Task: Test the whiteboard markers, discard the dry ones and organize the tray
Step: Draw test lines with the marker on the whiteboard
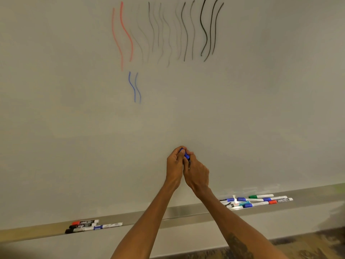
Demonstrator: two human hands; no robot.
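Step in hand: blue-capped white whiteboard marker (186, 155) held at 6 o'clock, against grey-white whiteboard (74, 109).
- Left hand (174, 162): fingers curled round cap end.
- Right hand (196, 173): fingers pinching barrel.
- Cap coming off or going on: cannot tell.
- Next, likely: straight pull or push along barrel.
- Long metal tray (317, 195): jumbled marker pile (255, 201) at 4 o'clock, three lined-up markers (84, 226) at 7 o'clock.

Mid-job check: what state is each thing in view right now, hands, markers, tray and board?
Blue marker: gripped by both hands before the board; cap state hidden.
Left hand: fingers curled round the marker's blue end.
Right hand: fingers curled round its barrel.
Left markers: lying roughly parallel on the tray.
Right markers: jumbled, overlapping.
Whiteboard: bears red, grey, black, blue wavy strokes; several faint.
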